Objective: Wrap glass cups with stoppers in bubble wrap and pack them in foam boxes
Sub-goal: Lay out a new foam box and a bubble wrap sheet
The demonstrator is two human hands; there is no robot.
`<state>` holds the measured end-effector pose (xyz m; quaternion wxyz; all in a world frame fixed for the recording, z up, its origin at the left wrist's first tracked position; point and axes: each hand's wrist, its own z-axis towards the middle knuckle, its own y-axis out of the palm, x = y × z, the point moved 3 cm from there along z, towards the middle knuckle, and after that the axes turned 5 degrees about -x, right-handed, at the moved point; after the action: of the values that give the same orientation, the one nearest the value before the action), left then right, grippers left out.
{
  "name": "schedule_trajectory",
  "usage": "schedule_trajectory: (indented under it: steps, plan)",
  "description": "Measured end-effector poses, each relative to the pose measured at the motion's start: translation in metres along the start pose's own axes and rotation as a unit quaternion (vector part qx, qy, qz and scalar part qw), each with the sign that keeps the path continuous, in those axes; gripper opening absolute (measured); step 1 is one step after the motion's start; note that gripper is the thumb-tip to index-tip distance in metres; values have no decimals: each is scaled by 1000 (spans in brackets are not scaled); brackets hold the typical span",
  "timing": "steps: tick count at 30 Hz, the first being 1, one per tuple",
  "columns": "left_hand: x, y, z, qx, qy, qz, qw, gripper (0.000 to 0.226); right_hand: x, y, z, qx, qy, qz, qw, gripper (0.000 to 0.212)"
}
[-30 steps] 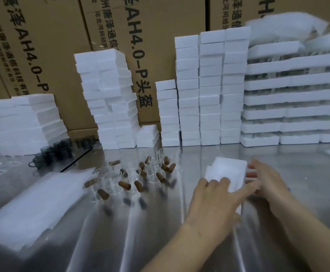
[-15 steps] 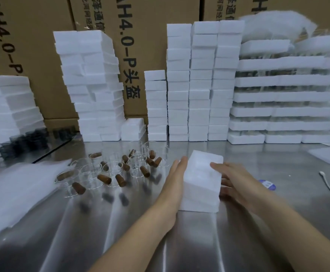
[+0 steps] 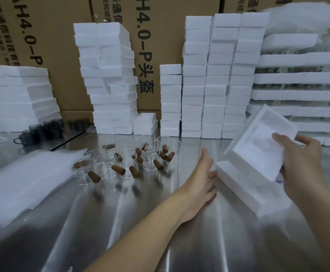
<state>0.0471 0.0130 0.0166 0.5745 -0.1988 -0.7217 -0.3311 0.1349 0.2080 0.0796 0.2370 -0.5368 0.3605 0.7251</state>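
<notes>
Vs 0.5 s ago: hollow white foam lid (image 3: 258,142) now lifted off, tilted, centre-right, pinched by R hand (image 3: 301,165). L hand (image 3: 201,179), fingers straight, braces white foam box base (image 3: 244,189), prob. to keep it down. Clear glass cups w/ brown stoppers (image 3: 125,160) centre-left, unwrapped.

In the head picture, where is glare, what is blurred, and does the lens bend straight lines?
Head view: long streaks of glare run down the steel table; the right hand and the foam lid it holds are soft with motion blur, while the cups look fairly sharp; the wide lens makes the cartons lean outward at the left.
</notes>
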Motion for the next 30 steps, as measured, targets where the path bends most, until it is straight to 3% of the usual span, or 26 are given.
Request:
schedule_trajectory:
  steps: [5, 7, 10, 13, 18, 23, 27, 30]
  plan:
    - [7, -7, -5, 74, 14, -81, 994, 87, 3, 37, -25, -153, -8, -90, 984, 37]
    - [11, -14, -8, 83, 26, -120, 989, 87, 13, 49, -35, -232, -1, -135, 963, 51]
    - [15, -28, -11, 163, 44, -96, 981, 72, 28, 54, -40, -295, -5, -221, 930, 72]
    - [15, -37, -9, 235, 61, -12, 970, 61, 41, 52, -38, -321, -28, -333, 886, 74]
    - [14, -36, -10, 221, 84, 92, 967, 44, 55, 46, -37, -329, -47, -517, 789, 63]
    - [10, -35, -7, 204, 86, 179, 959, 50, 56, 47, -36, -285, -54, -559, 777, 53]
    - [16, -44, -12, 252, 130, 380, 880, 54, 45, 42, -35, -302, -49, -560, 770, 38]
    - [21, -47, -18, 252, 165, 439, 846, 54, 36, 38, -38, -340, -35, -576, 742, 21]
